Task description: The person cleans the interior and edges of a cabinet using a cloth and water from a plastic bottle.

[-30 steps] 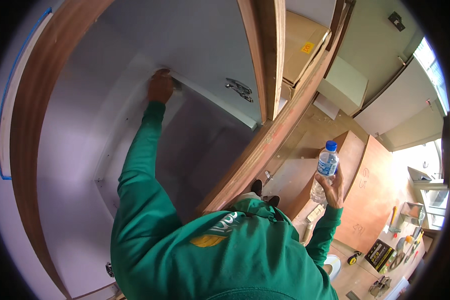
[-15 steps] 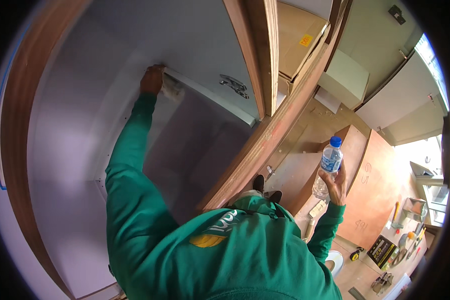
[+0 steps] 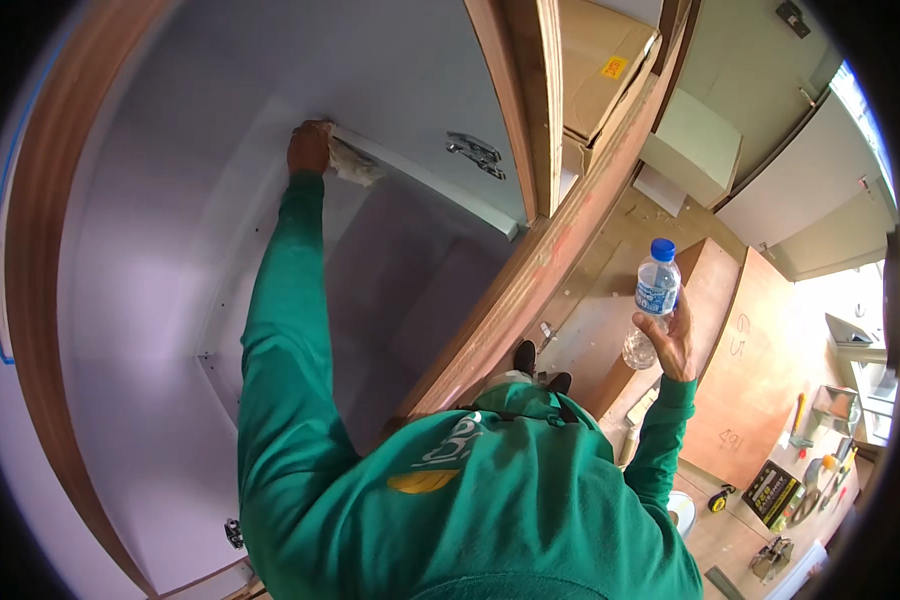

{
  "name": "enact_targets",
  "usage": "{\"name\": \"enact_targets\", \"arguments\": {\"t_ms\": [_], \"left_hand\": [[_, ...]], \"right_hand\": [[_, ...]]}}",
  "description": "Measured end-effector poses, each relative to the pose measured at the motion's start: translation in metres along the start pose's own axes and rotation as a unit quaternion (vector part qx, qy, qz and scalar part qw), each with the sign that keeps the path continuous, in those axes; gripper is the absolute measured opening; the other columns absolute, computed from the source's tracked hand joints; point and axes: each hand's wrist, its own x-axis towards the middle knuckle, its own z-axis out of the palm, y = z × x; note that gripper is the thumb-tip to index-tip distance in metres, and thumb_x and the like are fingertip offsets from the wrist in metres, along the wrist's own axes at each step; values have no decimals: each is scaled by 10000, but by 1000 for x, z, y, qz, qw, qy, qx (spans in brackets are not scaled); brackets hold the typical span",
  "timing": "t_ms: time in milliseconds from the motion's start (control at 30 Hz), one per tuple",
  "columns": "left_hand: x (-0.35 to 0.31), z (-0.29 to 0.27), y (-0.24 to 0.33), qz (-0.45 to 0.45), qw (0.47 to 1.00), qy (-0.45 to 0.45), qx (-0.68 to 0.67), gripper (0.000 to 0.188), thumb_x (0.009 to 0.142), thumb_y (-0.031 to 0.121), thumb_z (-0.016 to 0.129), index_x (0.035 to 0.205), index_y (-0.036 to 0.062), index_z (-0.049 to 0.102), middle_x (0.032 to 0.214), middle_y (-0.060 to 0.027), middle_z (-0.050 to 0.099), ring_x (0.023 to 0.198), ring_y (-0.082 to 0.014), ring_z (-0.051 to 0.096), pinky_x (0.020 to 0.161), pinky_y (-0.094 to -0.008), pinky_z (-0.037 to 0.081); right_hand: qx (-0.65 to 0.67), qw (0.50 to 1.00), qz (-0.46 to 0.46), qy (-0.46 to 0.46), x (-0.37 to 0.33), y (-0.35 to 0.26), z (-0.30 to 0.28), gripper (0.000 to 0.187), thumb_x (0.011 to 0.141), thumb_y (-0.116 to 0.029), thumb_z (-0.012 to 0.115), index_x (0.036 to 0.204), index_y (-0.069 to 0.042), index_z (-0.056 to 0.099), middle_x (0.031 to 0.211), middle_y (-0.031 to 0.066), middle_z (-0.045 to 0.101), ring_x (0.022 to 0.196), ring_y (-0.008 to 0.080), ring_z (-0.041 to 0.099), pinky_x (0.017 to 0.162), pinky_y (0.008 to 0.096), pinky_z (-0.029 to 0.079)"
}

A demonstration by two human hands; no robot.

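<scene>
My left hand [image 3: 309, 148] reaches deep into a grey-lined cabinet [image 3: 150, 290]. It is closed on a crumpled whitish rag [image 3: 356, 167], pressed at the back end of a white strip [image 3: 430, 180] along the inside panel. Much of the rag is hidden by the hand. Out to the right, my right hand [image 3: 678, 342] wraps round a clear plastic bottle [image 3: 656, 297] with a blue cap and a blue label, held roughly upright outside the cabinet.
A metal hinge [image 3: 475, 155] juts from the panel near the strip. The cabinet's wooden front edge [image 3: 490, 340] runs diagonally between my arms. Beyond stand a cardboard box [image 3: 605, 70] and a wooden panel [image 3: 750, 370]. A tape measure [image 3: 720, 498] and several tools lie at the lower right.
My left hand and the rag have shifted slightly along the strip, and the left arm is straighter. The bottle in my right hand has risen a little.
</scene>
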Motion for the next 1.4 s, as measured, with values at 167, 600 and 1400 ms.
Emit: {"name": "enact_targets", "arguments": {"t_ms": [167,600,1400], "left_hand": [[18,27,8,-188,862,68,-466,365,901,337,653,1082,26,712,1110,-173,706,1014,-318,663,886,-407,510],[22,38,48,-334,589,11,-735,415,830,237,758,1149,-5,648,1010,-122,693,853,-232,665,722,-379,553],[30,79,-30,-291,890,127,-327,233,710,196,785,859,18,761,833,-99,736,783,-233,681,760,-366,535]], "right_hand": [[-5,1000,-13,24,-9,-5,0,841,800,-275,827,1469,-18,386,1317,130,573,1211,240,556,1037,396,443],[-15,993,21,118,-50,36,-23,909,787,-289,830,1498,21,355,1331,172,573,1208,266,578,1018,413,475],[76,981,-38,175,-29,22,-15,831,777,-164,839,1456,3,390,1328,130,556,1215,234,547,1058,373,420]]}}
